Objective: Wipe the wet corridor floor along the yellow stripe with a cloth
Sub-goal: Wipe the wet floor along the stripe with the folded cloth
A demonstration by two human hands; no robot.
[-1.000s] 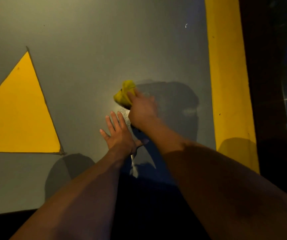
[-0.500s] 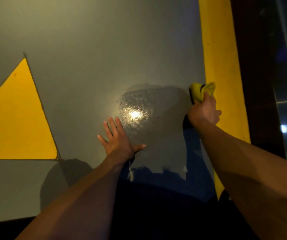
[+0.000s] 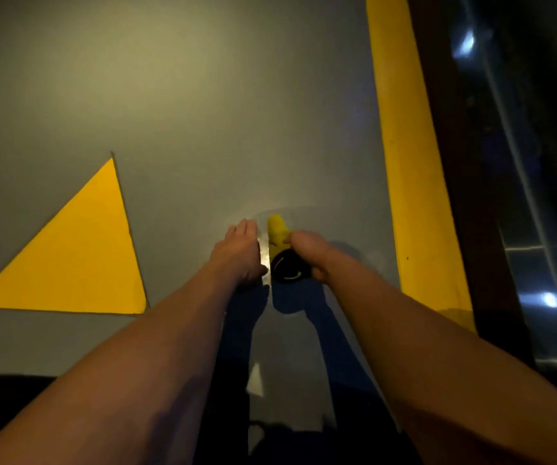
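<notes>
Right grip clutches yellow cloth beside flat left hand, between triangle and stripe.

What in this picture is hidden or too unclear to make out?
Head view only:
- Cloth: mostly hidden inside the right hand that grips it.
- Dark round thing under that hand: too dim to identify.
- Left hand: its palm faces the floor, so contact is unclear.
- Yellow stripe: cut off by the top edge.
- Wet patch: lost in shadow and glare.

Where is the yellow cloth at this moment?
In the head view, the yellow cloth is near the centre, gripped by the right hand, beside the left hand and left of the yellow stripe.
</notes>
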